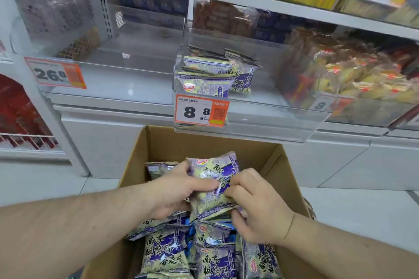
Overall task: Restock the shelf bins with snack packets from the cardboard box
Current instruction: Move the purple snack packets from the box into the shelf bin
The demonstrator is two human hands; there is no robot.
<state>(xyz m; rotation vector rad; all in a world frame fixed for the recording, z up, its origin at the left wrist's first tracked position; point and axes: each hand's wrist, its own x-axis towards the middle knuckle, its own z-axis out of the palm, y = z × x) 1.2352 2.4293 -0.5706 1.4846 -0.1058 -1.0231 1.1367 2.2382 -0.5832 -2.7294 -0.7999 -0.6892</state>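
My left hand and right hand grip one purple snack packet above the cardboard box; best lifted level toward the clear bin ahead.

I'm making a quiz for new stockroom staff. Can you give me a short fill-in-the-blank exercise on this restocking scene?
1. Both hands, the left hand and the right hand, grip one purple snack packet above the open ____.
2. The price tag on the clear bin that holds matching packets reads ____.
3. The orange tag on the bin to the left reads ____.

Missing words: cardboard box; 8.8; 26.8
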